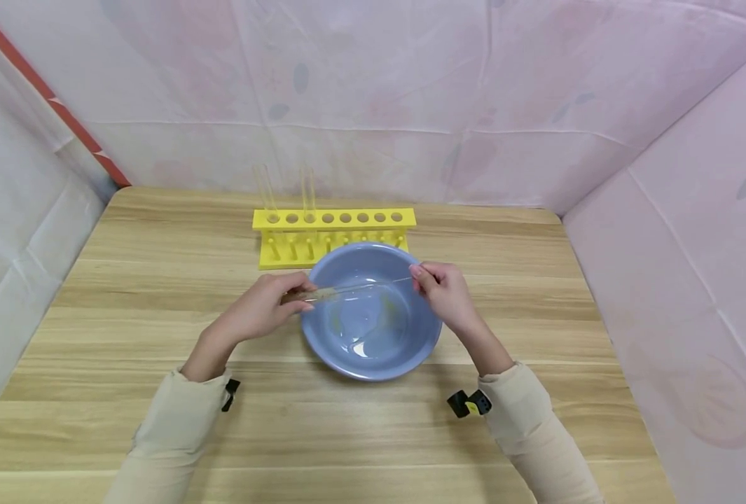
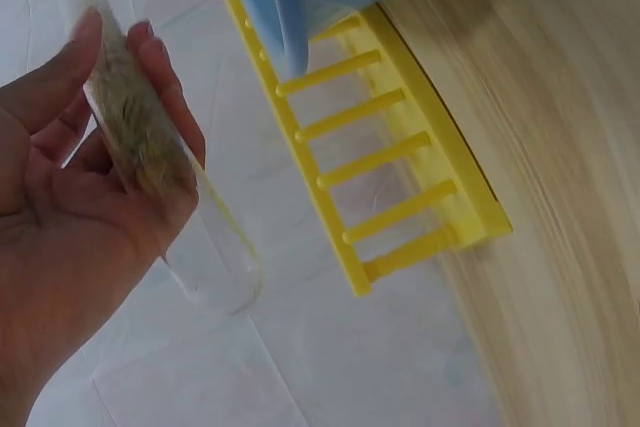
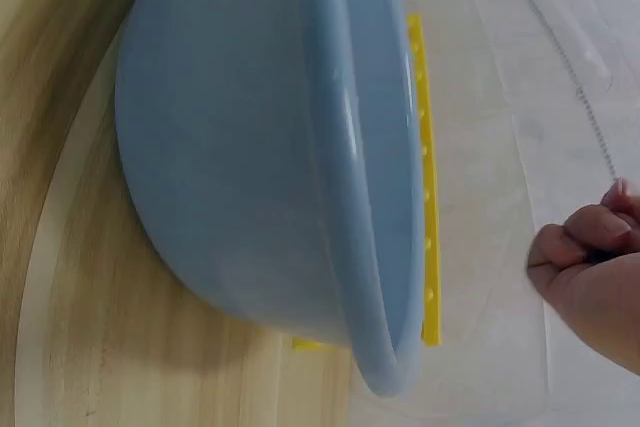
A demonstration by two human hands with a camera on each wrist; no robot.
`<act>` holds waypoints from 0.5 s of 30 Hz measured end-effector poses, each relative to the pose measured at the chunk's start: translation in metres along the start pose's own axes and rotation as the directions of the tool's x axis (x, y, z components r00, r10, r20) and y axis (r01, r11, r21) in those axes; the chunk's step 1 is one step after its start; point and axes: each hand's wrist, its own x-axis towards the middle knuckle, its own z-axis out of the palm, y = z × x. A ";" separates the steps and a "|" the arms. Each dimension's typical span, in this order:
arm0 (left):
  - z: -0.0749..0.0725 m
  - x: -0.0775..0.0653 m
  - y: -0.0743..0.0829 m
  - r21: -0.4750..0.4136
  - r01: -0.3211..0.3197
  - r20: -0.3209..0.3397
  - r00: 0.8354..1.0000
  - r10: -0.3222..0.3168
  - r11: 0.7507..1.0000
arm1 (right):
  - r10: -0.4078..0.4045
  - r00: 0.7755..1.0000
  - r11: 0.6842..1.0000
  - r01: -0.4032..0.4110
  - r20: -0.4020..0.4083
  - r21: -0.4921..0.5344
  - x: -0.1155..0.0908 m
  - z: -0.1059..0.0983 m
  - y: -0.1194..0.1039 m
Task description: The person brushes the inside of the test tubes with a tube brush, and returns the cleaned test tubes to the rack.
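Note:
My left hand [image 1: 260, 306] grips a clear glass test tube [image 2: 222, 262] above the left part of a blue basin [image 1: 369, 374]. Inside the tube are the pale bristles of a test tube brush [image 2: 140, 117]. The brush's thin twisted wire [image 3: 580, 92] runs out of the tube's mouth toward the right. Over the basin's right rim, the curled fingers of my right hand [image 1: 448, 294] pinch the wire's far end. The tube lies nearly level, its rounded end past my left palm. Some yellowish liquid shows at the bottom of the basin.
Behind the basin stands a yellow test tube rack [image 1: 335, 219], its front partly hidden by the rim. Two clear test tubes, a left one [image 1: 265, 192] and a right one [image 1: 308, 192], stand in it. Patterned cloth [image 1: 373, 91] hangs around the wooden table [image 1: 322, 448].

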 end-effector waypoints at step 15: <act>-0.009 -0.008 -0.002 0.029 0.039 0.043 0.998 -0.040 0.999 | 0.015 1.000 1.000 -0.015 0.009 -0.003 -0.002 -0.007 0.002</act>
